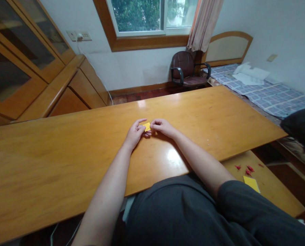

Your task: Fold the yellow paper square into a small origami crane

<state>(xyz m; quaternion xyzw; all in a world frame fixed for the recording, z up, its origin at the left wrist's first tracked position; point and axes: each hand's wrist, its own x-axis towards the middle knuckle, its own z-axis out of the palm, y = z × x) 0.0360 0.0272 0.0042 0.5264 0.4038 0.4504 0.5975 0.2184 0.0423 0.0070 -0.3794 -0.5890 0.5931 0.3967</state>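
A small folded piece of yellow paper (147, 126) sits between my two hands, just above the wooden table (65, 150). My left hand (136, 133) pinches its left side, with the index finger stretched out over it. My right hand (162, 127) grips the right edge with curled fingers. Both forearms rest on the table, reaching forward from my dark shirt.
On a lower wooden surface at the right lie a yellow paper sheet (251, 183) and small red folded pieces (247, 169). A dark chair (185, 68) stands under the window. A bed (265, 92) runs along the right wall, a wooden cabinet (26, 61) along the left.
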